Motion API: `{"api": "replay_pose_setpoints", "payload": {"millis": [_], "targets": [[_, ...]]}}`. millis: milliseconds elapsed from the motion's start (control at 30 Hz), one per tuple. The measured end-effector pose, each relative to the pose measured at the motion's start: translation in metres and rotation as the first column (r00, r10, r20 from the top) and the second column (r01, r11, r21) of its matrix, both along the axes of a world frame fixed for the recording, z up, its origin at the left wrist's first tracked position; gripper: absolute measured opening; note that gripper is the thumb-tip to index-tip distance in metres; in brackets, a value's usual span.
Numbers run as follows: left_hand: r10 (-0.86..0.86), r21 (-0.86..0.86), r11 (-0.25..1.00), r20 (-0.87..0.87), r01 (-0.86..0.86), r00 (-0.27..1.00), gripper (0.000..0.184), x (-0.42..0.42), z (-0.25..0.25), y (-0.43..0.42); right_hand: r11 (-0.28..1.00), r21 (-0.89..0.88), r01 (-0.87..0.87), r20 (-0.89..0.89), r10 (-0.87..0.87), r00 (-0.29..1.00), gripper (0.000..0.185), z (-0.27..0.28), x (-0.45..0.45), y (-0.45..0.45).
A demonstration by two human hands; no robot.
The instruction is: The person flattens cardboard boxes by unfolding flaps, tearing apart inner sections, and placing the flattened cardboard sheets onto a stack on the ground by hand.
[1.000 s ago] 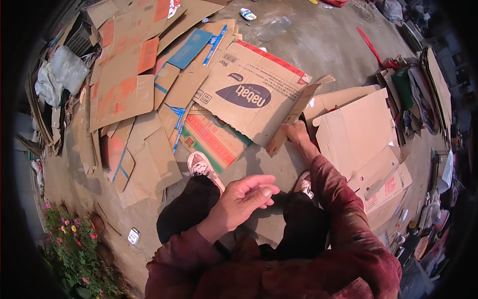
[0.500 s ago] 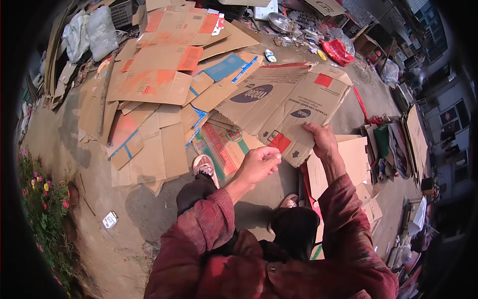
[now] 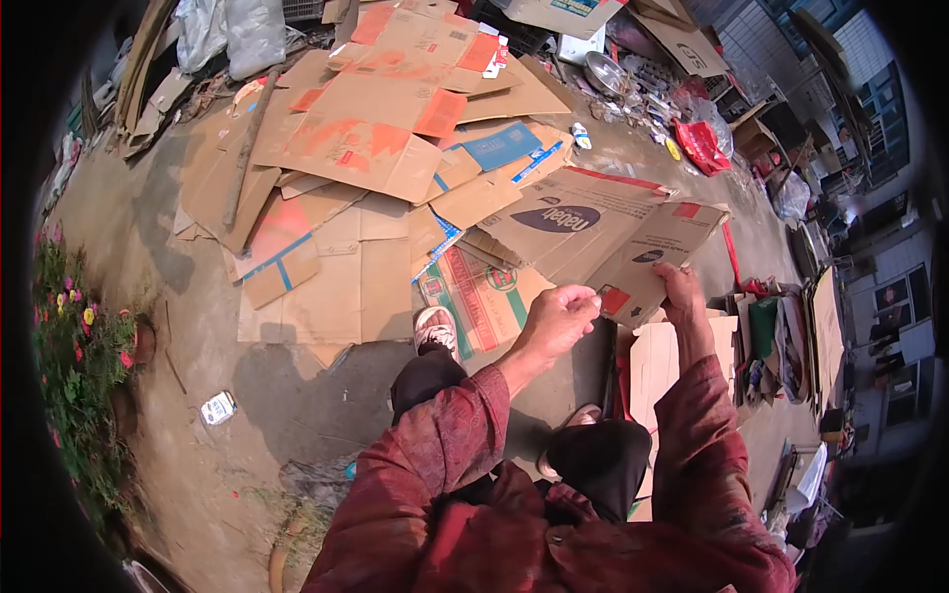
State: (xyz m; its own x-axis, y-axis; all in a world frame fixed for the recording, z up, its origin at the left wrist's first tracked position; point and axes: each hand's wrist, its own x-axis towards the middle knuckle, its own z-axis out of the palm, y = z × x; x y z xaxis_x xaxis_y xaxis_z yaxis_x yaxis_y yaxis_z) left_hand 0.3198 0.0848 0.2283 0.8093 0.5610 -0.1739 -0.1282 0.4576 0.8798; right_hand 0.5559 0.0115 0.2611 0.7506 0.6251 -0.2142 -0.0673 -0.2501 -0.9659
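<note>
A flattened brown cardboard box with purple oval logos and red tape patches is held up in front of me. My right hand grips its near right edge, thumb on the printed face. My left hand is closed beside the near corner, fingertips pinched together close to the red patch. Whether anything small sits in that pinch, I cannot make out. Beneath the box lies a sheet with red and green stripes, partly covered.
A heap of flattened cardboard with a wooden stick spreads ahead and left. Folded cardboard stands by my right leg. Flowering plants line the left side. A red plastic bag and a metal bowl lie farther off.
The view has shifted, so most things sit farther right. The box tilts more away, its right panel looking narrower. My right hand still grips it; my left stays pinched near its corner.
</note>
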Motion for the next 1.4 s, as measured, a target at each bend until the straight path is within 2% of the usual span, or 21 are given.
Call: {"api": "replay_pose_setpoints", "payload": {"millis": [67,200,233,267,400,500,633,700,733,767,800,867,933,1000,1067,1133,1167,1233,1267,1333,1400], "targets": [[0.015,-0.011,1.000,-0.029,-0.015,0.999,0.029,0.002,0.001,-0.002,0.999,0.034,0.002,0.015,-0.002,1.000,0.029,0.005,0.003,0.003],[0.001,0.013,1.000,-0.040,-0.001,0.999,0.031,0.003,0.000,-0.002,0.996,-0.073,-0.041,0.074,0.047,0.996,0.028,0.012,-0.014,-0.005],[0.008,0.006,1.000,-0.028,-0.008,1.000,0.029,0.004,-0.004,-0.002,1.000,-0.002,-0.026,0.089,0.026,0.996,0.027,0.001,-0.021,-0.009],[0.003,0.007,1.000,-0.026,-0.003,1.000,0.029,0.005,-0.005,-0.003,0.989,-0.139,-0.055,0.166,0.078,0.983,0.027,-0.010,-0.019,-0.021],[0.065,0.032,0.997,-0.049,-0.064,0.997,0.025,0.006,-0.010,-0.001,0.994,0.003,-0.108,0.140,0.106,0.984,0.032,-0.029,-0.076,-0.057],[0.177,0.123,0.979,-0.101,-0.164,0.979,0.025,0.011,-0.011,-0.001,0.993,-0.069,-0.101,0.234,0.114,0.965,0.033,-0.038,-0.103,-0.072],[0.238,0.127,0.966,-0.087,-0.226,0.967,0.024,0.015,-0.013,0.000,0.985,-0.045,-0.169,0.206,0.175,0.963,0.032,-0.013,-0.126,-0.066],[0.371,0.226,0.902,0.025,-0.367,0.928,0.025,0.019,-0.023,-0.001,0.988,-0.022,-0.154,0.220,0.155,0.963,0.031,-0.008,-0.129,-0.064],[0.375,0.221,0.903,0.016,-0.369,0.927,0.025,0.021,-0.024,-0.001,0.991,0.006,-0.132,0.237,0.127,0.963,0.031,-0.007,-0.128,-0.062],[0.363,0.230,0.906,0.011,-0.355,0.932,0.025,0.021,-0.024,0.000,0.983,-0.091,-0.160,0.226,0.177,0.958,0.030,-0.009,-0.116,-0.062],[0.349,0.239,0.910,0.006,-0.340,0.937,0.026,0.021,-0.024,0.002,0.982,-0.097,-0.162,0.217,0.180,0.960,0.030,-0.016,-0.104,-0.060],[0.299,0.263,0.922,-0.014,-0.285,0.954,0.023,0.020,-0.025,0.005,0.998,0.056,-0.026,-0.002,0.026,1.000,0.030,-0.032,-0.081,-0.061],[0.249,0.288,0.929,-0.024,-0.232,0.968,0.022,0.020,-0.027,0.005,1.000,0.016,-0.018,-0.013,0.018,1.000,0.030,-0.045,-0.072,-0.071],[0.211,0.250,0.948,-0.033,-0.197,0.977,0.023,0.022,-0.026,0.004,1.000,0.004,-0.012,0.012,0.012,1.000,0.032,-0.063,-0.068,-0.082],[0.213,0.199,0.960,-0.052,-0.199,0.976,0.025,0.017,-0.008,0.000,0.975,-0.220,-0.027,0.224,0.077,0.971,0.033,-0.066,-0.069,-0.090],[0.209,0.164,0.965,-0.007,-0.205,0.978,0.024,0.017,-0.010,-0.001,0.988,-0.155,0.016,0.256,0.025,0.966,0.033,-0.093,-0.065,-0.095],[0.195,0.148,0.970,-0.004,-0.192,0.981,0.023,0.016,-0.009,-0.001,0.977,-0.213,-0.006,0.307,0.073,0.949,0.034,-0.084,-0.071,-0.096],[0.198,0.156,0.969,-0.015,-0.193,0.980,0.023,0.017,-0.015,0.000,0.975,-0.222,0.000,0.289,0.066,0.955,0.035,-0.086,-0.072,-0.098],[0.183,0.146,0.973,-0.019,-0.179,0.983,0.023,0.016,-0.013,0.001,0.967,-0.255,0.007,0.341,0.083,0.936,0.035,-0.102,-0.062,-0.100],[0.178,0.132,0.976,-0.010,-0.175,0.984,0.024,0.015,-0.015,0.001,0.974,-0.226,0.008,0.275,0.056,0.960,0.037,-0.102,-0.060,-0.098],[0.171,0.139,0.976,-0.013,-0.168,0.985,0.023,0.016,-0.017,0.000,0.971,-0.232,0.058,0.292,0.013,0.956,0.036,-0.095,-0.062,-0.089]]}}
